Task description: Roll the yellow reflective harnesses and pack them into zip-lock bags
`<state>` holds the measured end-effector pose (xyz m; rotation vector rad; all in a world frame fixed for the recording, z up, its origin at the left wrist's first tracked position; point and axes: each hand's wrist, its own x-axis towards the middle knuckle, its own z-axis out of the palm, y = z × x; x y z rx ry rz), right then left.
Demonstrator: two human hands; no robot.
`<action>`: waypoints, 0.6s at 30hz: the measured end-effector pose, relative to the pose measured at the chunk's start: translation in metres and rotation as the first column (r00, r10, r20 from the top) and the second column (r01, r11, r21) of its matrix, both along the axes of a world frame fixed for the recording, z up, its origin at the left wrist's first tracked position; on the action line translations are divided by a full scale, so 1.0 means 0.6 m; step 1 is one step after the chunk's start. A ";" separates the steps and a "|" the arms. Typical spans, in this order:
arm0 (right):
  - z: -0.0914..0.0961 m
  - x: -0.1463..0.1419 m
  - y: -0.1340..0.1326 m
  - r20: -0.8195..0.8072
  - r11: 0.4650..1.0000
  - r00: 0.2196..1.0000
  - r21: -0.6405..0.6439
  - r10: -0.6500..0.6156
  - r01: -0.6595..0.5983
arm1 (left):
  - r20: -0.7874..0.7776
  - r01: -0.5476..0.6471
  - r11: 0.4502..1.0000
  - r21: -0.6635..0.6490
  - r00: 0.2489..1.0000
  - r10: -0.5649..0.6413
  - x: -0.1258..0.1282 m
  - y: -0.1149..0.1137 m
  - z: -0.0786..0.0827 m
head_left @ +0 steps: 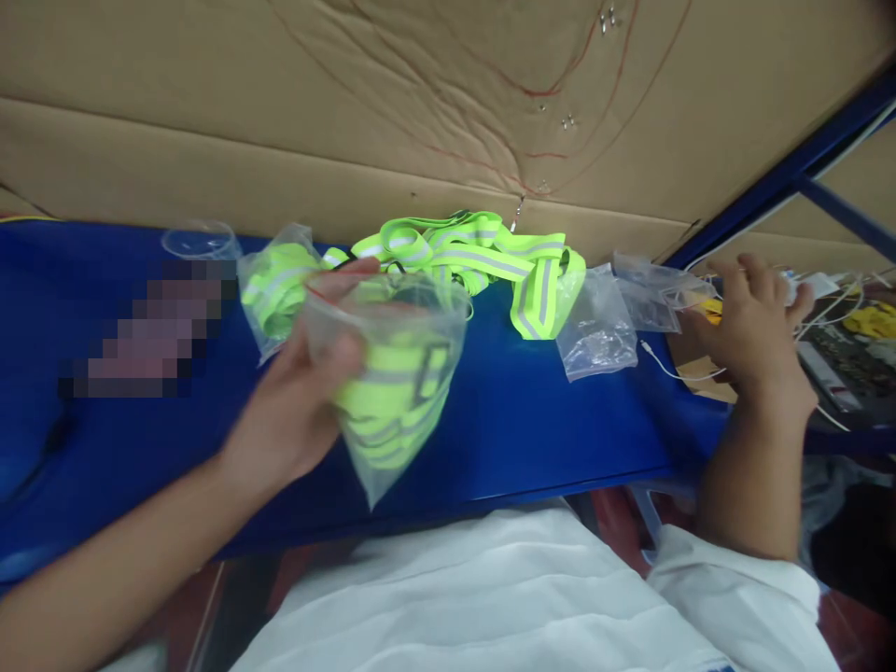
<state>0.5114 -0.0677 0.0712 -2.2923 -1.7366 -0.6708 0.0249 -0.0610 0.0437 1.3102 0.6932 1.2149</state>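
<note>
At the bottom of the frame, a white shirt (532, 597) is filling the space in front of the blue table (518, 448). Left of centre, the left hand (294, 401) is gripping a clear plastic bag (399, 373) near its mouth, the thumb pressing on the near side and the other fingers partly showing behind the plastic; whether any fingertip is reaching inside, I cannot tell. The bag is hanging with 1 corner pointing down, and a folded neon-yellow strap with grey stripes (374, 434) is sitting inside it.

At the right of the frame, the right hand (749, 322) is holding its fingers open and spread, with nothing showing in its grasp; whether it is touching anything below, I cannot tell. A white cable (682, 375) is curving just left of its wrist, and 2 flat clear bags, 1 nearer (598, 327) and 1 behind (648, 291), are lying to its left.

At mid-left, a pixelated object (154, 327) is lying on the table. Farther back, a second filled bag (276, 285) is resting behind the left hand, and a loose heap of striped straps (483, 257) is spreading across the upper centre. A clear round item (200, 241) is lying at upper left. Behind everything, a cardboard panel (210, 112) is spanning the top, and a blue frame bar (770, 182) is slanting across the upper right.
</note>
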 end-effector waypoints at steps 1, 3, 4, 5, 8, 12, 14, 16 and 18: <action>0.001 -0.004 0.007 0.016 0.997 1.000 -0.072 -0.010 0.011 | 0.133 0.038 0.988 -0.147 0.991 -0.018 -0.003 0.005 0.007; 0.002 -0.024 0.016 0.005 0.990 0.999 -0.133 0.046 -0.045 | 0.240 0.100 0.940 -0.326 0.971 -0.021 -0.007 0.017 0.011; 0.004 -0.039 0.019 -0.021 0.985 0.993 -0.123 0.117 -0.119 | 0.236 0.113 0.926 -0.361 0.971 -0.026 -0.009 0.023 0.008; 0.005 -0.057 0.020 -0.048 0.972 0.977 -0.101 0.207 -0.210 | 0.217 0.111 0.923 -0.369 0.976 -0.031 -0.010 0.028 0.003; 0.008 -0.116 0.024 -0.157 0.862 0.857 -0.051 0.491 -0.504 | 0.161 0.093 0.956 -0.280 0.986 -0.049 -0.014 0.035 -0.010; -0.007 -0.178 0.041 -0.206 0.756 0.744 -0.028 0.636 -0.654 | 0.101 0.101 0.986 -0.133 0.991 -0.088 -0.018 0.035 -0.005; -0.020 -0.198 0.057 -0.171 0.741 0.741 -0.078 0.649 -0.667 | 0.023 0.044 0.999 0.018 0.999 -0.044 -0.018 0.035 -0.003; -0.030 -0.214 0.074 -0.133 0.732 0.746 -0.145 0.652 -0.665 | -0.123 -0.071 0.955 0.289 0.986 0.111 -0.017 0.037 -0.009; -0.036 -0.229 0.091 -0.099 0.732 0.754 -0.187 0.649 -0.655 | -0.283 -0.091 0.757 0.647 0.893 0.349 -0.016 0.038 -0.020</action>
